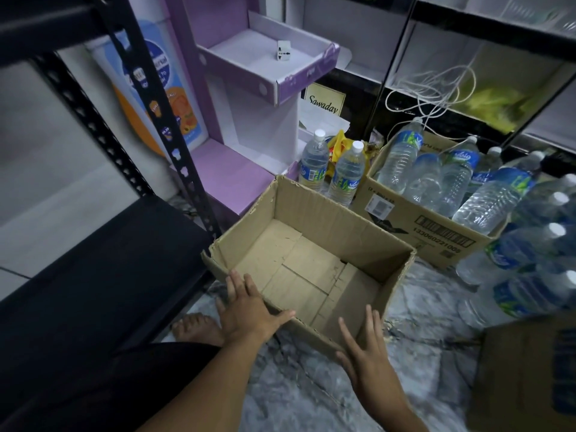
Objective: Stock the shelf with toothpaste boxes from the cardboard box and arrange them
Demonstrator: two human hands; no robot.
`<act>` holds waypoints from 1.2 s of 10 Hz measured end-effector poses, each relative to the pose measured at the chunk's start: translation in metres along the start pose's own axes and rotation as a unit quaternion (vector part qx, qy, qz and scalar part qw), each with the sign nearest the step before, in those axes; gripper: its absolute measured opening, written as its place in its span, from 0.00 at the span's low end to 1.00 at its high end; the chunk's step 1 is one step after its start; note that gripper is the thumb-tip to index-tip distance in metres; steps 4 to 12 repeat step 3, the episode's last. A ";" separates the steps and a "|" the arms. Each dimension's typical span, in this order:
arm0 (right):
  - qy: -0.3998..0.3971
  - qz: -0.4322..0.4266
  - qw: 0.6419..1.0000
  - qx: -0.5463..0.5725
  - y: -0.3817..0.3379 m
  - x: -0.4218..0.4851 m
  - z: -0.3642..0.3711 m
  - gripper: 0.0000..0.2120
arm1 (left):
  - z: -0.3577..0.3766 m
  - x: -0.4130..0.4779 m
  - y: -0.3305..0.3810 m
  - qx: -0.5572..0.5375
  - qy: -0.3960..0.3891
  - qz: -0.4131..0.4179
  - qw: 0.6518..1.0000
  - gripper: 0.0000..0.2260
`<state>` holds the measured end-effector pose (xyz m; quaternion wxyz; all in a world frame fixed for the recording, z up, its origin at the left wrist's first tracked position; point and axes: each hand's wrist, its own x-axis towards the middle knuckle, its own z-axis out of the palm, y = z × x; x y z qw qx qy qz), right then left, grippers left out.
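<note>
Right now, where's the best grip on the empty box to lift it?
Probably the two near corners, taken from the person's side. The box is open-topped with bare rims, and the left hand and right hand lie flat there. Bottles crowd the far right, the shelf post the left.

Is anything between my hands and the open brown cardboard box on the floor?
Nothing visible. The left hand rests flat on the near rim of the brown cardboard box, and the right hand lies at its near right corner. Inside, only bottom flaps show.
</note>
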<state>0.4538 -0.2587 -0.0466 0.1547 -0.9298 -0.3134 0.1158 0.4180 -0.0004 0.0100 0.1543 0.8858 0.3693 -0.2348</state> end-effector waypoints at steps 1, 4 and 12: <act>-0.030 -0.009 0.999 -0.023 0.004 0.005 -0.001 0.26 | -0.002 0.000 0.001 -0.002 -0.008 -0.001 1.000 0.63; -0.074 0.054 0.996 -0.018 -0.021 0.011 -0.029 0.37 | -0.017 -0.009 0.001 -0.013 -0.043 -0.009 0.999 0.61; -0.074 0.054 0.996 -0.018 -0.021 0.011 -0.029 0.37 | -0.017 -0.009 0.001 -0.013 -0.043 -0.009 0.999 0.61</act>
